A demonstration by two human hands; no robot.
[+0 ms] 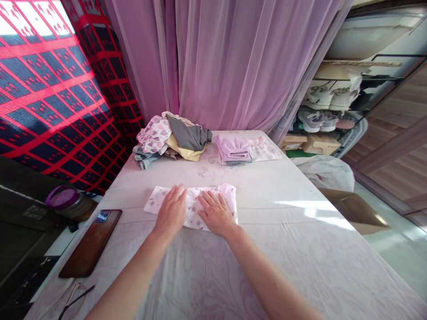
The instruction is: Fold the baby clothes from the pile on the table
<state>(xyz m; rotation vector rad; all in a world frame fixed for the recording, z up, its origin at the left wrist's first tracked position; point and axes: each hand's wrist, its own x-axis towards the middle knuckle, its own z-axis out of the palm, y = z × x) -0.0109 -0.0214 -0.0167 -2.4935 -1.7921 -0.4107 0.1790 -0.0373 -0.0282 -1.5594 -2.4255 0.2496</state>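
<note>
A white-pink printed garment (192, 209) lies folded into a flat strip on the cloth-covered table (267, 249). My left hand (172, 208) rests on its left half, fingers stretched forward. Flat on the right half is my right hand (216, 211), with its fingers spread. Parts of the cloth under both palms are hidden. Beyond it, at the back left, sits a loose heap of clothes: a grey garment (188, 132), a heart-print one (155, 134) and a yellow one (185, 150). Folded lilac clothing (233, 147) is stacked at the back right, beside a flat white printed piece (263, 150).
A brown phone (91, 242) and a pair of glasses (74, 300) lie at the table's left edge. A purple-lidded jar (63, 200) stands beyond that edge. Purple curtains (233, 62) hang behind. On the right are a shoe rack (320, 120) and an open cardboard box (353, 211).
</note>
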